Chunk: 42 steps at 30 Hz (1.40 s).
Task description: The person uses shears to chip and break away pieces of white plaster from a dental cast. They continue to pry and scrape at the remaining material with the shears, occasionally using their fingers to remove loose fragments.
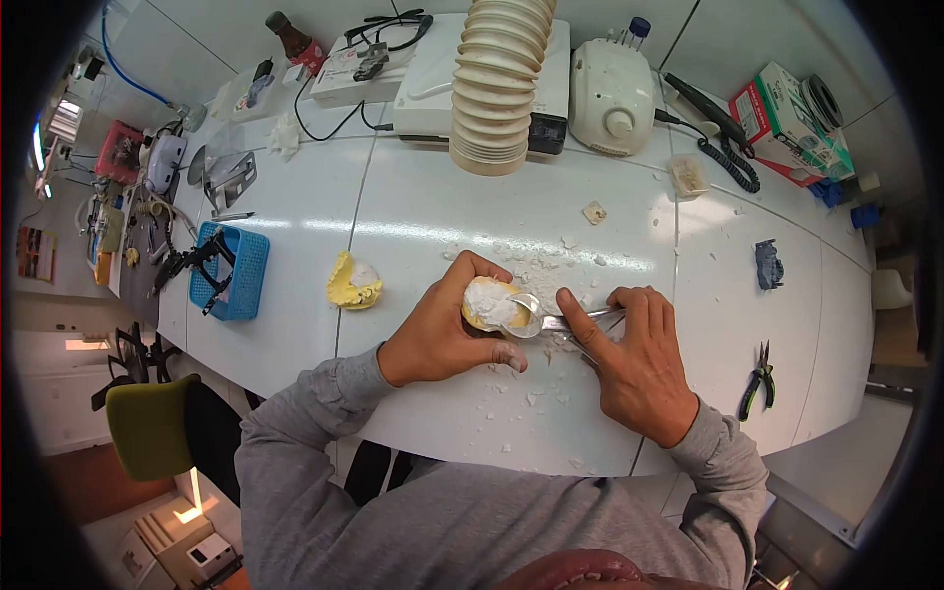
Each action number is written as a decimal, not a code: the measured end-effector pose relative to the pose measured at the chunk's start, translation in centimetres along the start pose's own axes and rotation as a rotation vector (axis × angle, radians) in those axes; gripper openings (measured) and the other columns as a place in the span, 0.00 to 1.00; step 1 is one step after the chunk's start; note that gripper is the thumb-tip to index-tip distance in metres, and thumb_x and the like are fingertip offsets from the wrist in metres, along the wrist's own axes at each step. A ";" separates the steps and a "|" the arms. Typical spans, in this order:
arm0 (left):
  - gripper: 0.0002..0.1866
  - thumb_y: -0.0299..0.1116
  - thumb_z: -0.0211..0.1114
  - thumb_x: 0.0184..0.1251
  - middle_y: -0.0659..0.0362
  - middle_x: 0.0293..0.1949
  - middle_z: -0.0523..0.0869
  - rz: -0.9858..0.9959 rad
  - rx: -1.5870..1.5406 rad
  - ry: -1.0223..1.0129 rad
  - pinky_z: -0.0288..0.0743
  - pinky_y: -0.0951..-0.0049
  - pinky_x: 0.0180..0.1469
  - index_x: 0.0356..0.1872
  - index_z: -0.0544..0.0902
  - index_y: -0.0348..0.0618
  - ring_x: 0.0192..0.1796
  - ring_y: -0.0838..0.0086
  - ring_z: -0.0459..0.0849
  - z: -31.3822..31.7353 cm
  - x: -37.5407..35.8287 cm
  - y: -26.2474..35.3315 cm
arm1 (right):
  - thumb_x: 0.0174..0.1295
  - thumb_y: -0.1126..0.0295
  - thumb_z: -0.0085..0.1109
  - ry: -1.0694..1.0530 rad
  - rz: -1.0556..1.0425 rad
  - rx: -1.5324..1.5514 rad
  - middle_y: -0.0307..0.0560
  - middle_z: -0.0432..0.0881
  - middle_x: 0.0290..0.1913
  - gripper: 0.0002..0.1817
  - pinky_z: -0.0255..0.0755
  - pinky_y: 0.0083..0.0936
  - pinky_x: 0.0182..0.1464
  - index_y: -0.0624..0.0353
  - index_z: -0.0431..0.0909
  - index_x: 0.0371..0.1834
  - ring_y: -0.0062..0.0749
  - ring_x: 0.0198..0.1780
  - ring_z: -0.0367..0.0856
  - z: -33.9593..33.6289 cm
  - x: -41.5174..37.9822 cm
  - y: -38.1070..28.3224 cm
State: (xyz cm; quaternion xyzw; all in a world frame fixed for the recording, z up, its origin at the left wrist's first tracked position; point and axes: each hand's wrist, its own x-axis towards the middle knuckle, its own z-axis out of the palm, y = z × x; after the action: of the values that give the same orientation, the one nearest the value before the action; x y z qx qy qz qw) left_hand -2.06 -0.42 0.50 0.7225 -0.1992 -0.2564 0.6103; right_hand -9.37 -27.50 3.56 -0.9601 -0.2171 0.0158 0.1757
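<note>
My left hand [438, 332] grips a yellow dental cast [488, 304] topped with white plaster, held just above the white table [413, 206]. My right hand [634, 354] holds a metal tool [551, 321] whose rounded tip rests against the cast's right side. White plaster chips [536, 264] lie scattered around both hands. A second yellow cast [353, 281] sits on the table to the left of my left hand.
A ribbed suction hose [499, 79] hangs over the table's far middle, with a white machine [610, 98] to its right. A blue basket [232, 269] stands at left. Green-handled pliers [758, 382] lie at right, a dark cast [768, 264] beyond them. A green chair [152, 428] sits lower left.
</note>
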 end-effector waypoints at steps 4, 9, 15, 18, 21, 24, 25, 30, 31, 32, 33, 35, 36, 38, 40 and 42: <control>0.45 0.36 0.93 0.48 0.60 0.55 0.80 -0.015 -0.025 -0.017 0.76 0.75 0.63 0.62 0.69 0.42 0.60 0.79 0.79 -0.1 0.0 -0.2 | 0.60 0.83 0.59 -0.037 -0.006 0.006 0.62 0.71 0.54 0.48 0.59 0.51 0.67 0.33 0.67 0.85 0.55 0.55 0.68 -0.5 0.1 0.0; 0.45 0.36 0.93 0.48 0.60 0.55 0.80 -0.035 -0.048 -0.028 0.76 0.75 0.63 0.62 0.69 0.42 0.59 0.79 0.80 -0.1 0.0 0.0 | 0.65 0.79 0.62 -0.072 0.000 0.052 0.64 0.71 0.57 0.44 0.58 0.58 0.72 0.31 0.66 0.85 0.58 0.59 0.69 -1.0 0.0 0.0; 0.46 0.38 0.94 0.47 0.59 0.55 0.80 -0.052 -0.047 -0.033 0.77 0.74 0.63 0.62 0.70 0.42 0.59 0.77 0.80 -0.2 0.1 0.3 | 0.64 0.80 0.61 -0.099 0.027 0.065 0.67 0.71 0.61 0.47 0.51 0.71 0.79 0.27 0.63 0.86 0.64 0.67 0.70 -0.8 -0.3 -0.4; 0.46 0.39 0.94 0.47 0.59 0.56 0.80 -0.045 -0.032 -0.032 0.76 0.74 0.63 0.63 0.70 0.41 0.60 0.77 0.80 -0.2 0.1 0.2 | 0.62 0.82 0.59 -0.072 0.022 -0.026 0.69 0.71 0.63 0.49 0.50 0.73 0.79 0.25 0.62 0.86 0.65 0.68 0.70 -0.3 -0.5 -0.7; 0.46 0.40 0.93 0.48 0.58 0.56 0.79 -0.053 -0.046 -0.032 0.76 0.74 0.63 0.63 0.70 0.41 0.60 0.76 0.79 -0.3 0.0 0.1 | 0.60 0.85 0.57 -0.041 0.020 -0.091 0.70 0.70 0.65 0.51 0.50 0.74 0.79 0.25 0.62 0.86 0.65 0.69 0.71 0.0 -0.6 -1.1; 0.45 0.40 0.93 0.49 0.58 0.56 0.79 -0.069 -0.066 -0.023 0.75 0.74 0.63 0.63 0.70 0.41 0.60 0.76 0.79 -0.2 0.0 0.2 | 0.60 0.87 0.55 -0.004 0.022 -0.111 0.69 0.71 0.63 0.52 0.50 0.74 0.79 0.25 0.62 0.86 0.63 0.68 0.71 0.5 -0.6 -1.3; 0.45 0.39 0.93 0.50 0.58 0.55 0.79 -0.072 -0.054 -0.019 0.75 0.74 0.63 0.63 0.70 0.41 0.60 0.76 0.79 -0.2 0.0 0.2 | 0.60 0.87 0.55 0.003 0.025 -0.092 0.68 0.71 0.62 0.52 0.51 0.73 0.78 0.26 0.63 0.86 0.63 0.68 0.71 0.7 -0.7 -1.3; 0.42 0.37 0.91 0.52 0.58 0.55 0.79 -0.067 -0.012 0.011 0.76 0.74 0.63 0.62 0.70 0.42 0.59 0.76 0.79 0.1 -0.1 0.3 | 0.61 0.87 0.55 0.014 0.009 -0.086 0.65 0.72 0.58 0.50 0.55 0.67 0.74 0.29 0.64 0.86 0.61 0.64 0.72 1.0 -0.7 -1.3; 0.41 0.36 0.91 0.53 0.58 0.55 0.79 -0.062 -0.001 0.015 0.76 0.74 0.62 0.62 0.70 0.42 0.59 0.76 0.80 0.1 -0.1 0.4 | 0.61 0.87 0.55 0.022 0.001 -0.088 0.64 0.72 0.57 0.50 0.56 0.65 0.73 0.29 0.64 0.86 0.60 0.63 0.72 1.0 -0.7 -1.2; 0.41 0.36 0.91 0.53 0.58 0.54 0.79 -0.057 0.010 0.017 0.76 0.74 0.62 0.61 0.70 0.42 0.59 0.76 0.80 0.1 -0.1 0.4 | 0.61 0.87 0.55 0.029 -0.006 -0.091 0.63 0.72 0.56 0.50 0.57 0.63 0.72 0.29 0.64 0.86 0.59 0.62 0.71 1.2 -0.6 -1.1; 0.41 0.36 0.90 0.53 0.58 0.54 0.79 -0.053 0.015 0.018 0.76 0.74 0.62 0.61 0.70 0.41 0.59 0.76 0.80 0.1 -0.2 0.4 | 0.61 0.87 0.55 0.035 -0.014 -0.092 0.62 0.72 0.55 0.50 0.58 0.61 0.71 0.29 0.64 0.86 0.59 0.60 0.71 1.3 -0.6 -1.1; 0.40 0.35 0.90 0.54 0.58 0.54 0.79 -0.042 0.028 0.020 0.76 0.75 0.61 0.61 0.70 0.41 0.58 0.77 0.80 0.2 -0.2 0.4 | 0.61 0.87 0.56 0.031 -0.021 -0.095 0.60 0.71 0.54 0.50 0.58 0.59 0.69 0.29 0.64 0.86 0.57 0.59 0.71 1.3 -0.6 -1.0; 0.40 0.35 0.90 0.54 0.58 0.54 0.79 -0.042 0.014 0.022 0.77 0.75 0.61 0.61 0.70 0.41 0.58 0.77 0.80 0.2 -0.3 0.4 | 0.61 0.87 0.56 0.028 -0.025 -0.097 0.60 0.71 0.53 0.50 0.58 0.58 0.68 0.29 0.65 0.86 0.56 0.58 0.71 1.3 -0.5 -0.9; 0.40 0.35 0.90 0.55 0.58 0.54 0.79 -0.043 -0.013 0.024 0.77 0.75 0.60 0.61 0.70 0.41 0.57 0.77 0.81 0.3 -0.3 0.5 | 0.61 0.86 0.56 0.031 -0.036 -0.106 0.57 0.71 0.51 0.49 0.58 0.56 0.66 0.29 0.65 0.86 0.54 0.55 0.70 1.3 -0.4 -0.8; 0.40 0.36 0.90 0.55 0.59 0.53 0.79 -0.031 0.000 0.023 0.77 0.75 0.60 0.61 0.70 0.41 0.57 0.78 0.81 0.2 -0.3 0.3 | 0.61 0.86 0.56 0.023 -0.047 -0.111 0.55 0.70 0.49 0.49 0.59 0.54 0.65 0.29 0.64 0.86 0.52 0.53 0.70 1.3 -0.2 -0.7; 0.39 0.36 0.90 0.55 0.59 0.53 0.79 -0.024 -0.001 0.026 0.78 0.76 0.59 0.61 0.70 0.41 0.56 0.78 0.81 0.2 -0.3 0.2 | 0.61 0.86 0.56 0.005 -0.058 -0.113 0.53 0.68 0.46 0.50 0.59 0.52 0.63 0.29 0.64 0.86 0.50 0.51 0.69 1.2 -0.1 -0.6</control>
State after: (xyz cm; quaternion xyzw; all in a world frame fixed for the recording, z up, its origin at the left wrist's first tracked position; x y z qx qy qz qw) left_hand -2.43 -0.41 0.75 0.7278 -0.1826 -0.2544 0.6102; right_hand -9.82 -26.64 2.59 -0.9619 -0.2447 -0.0042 0.1219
